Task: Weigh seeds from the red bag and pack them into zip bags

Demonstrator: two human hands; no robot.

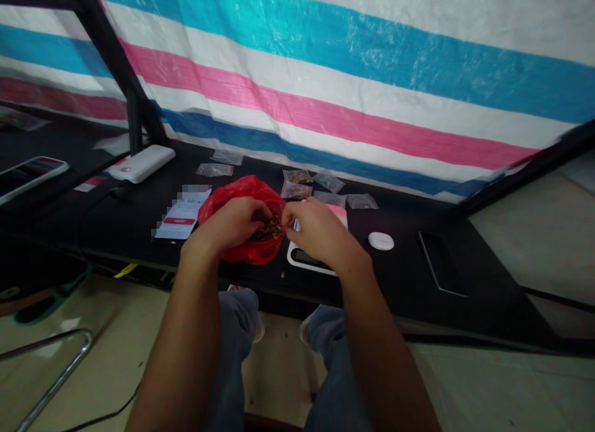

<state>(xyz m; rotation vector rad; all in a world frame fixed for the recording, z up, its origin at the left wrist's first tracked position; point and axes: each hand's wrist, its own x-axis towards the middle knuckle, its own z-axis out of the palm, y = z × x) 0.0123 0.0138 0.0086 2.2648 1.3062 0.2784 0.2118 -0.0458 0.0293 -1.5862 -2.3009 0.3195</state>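
A red plastic bag (239,190) lies with its mouth spread, holding many small brown dried pieces (267,232). Inside its opening is my left hand (239,220), thumb and fingers curled together at the pieces; what they grip is hidden. My right hand (316,230) is closed in a pinch at the bag's right edge, and I cannot make out what is between the fingertips. Beneath that hand sits a white kitchen scale (297,258) with a dark display and a pinkish top, partly covered. One small brown piece (282,274) lies at the table's front edge.
Behind the scale lie small clear bags, some with brown contents (297,191), others flat (362,201). A lit phone (179,218) is left of the red bag. A white case (381,241) and a dark phone (441,263) lie right. A white power bank (142,163) is back left.
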